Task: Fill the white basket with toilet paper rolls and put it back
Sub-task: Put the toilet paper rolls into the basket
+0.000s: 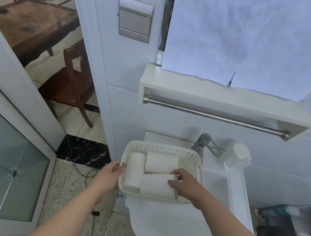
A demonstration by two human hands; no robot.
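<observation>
Nearest to the person are the two bare forearms, which reach forward over the closed toilet lid [167, 226]. The left hand [110, 176] has its grip closed on the left rim of the white basket [163, 148], thumb over the edge. The right hand [183, 185] lies on the nearest toilet paper roll [157, 185], fingers curled around its right end, so this grip is closed on the roll. The basket is above the back part of the toilet; I cannot tell if it rests on something or is only carried by the left hand.

Inside the basket there are three rolls, all lying down: one roll along the left wall [134, 169], one roll across the far side [161, 163], and the near one under the right hand. They cover almost the whole bottom.

I judge that the filling step is near its end: the last roll is being pressed into place. The next move calls for the right hand to let the roll go and take the right rim, so that both hands can lift the basket level.

Further back, the faucet [203, 142] stands just behind the basket's right far corner, and the sink [219, 183] is on the right. Above is the white shelf [221, 98] with a metal bar [215, 115] under it; its top looks free. The door frame on the left is near, so room for sideways moving is small.
</observation>
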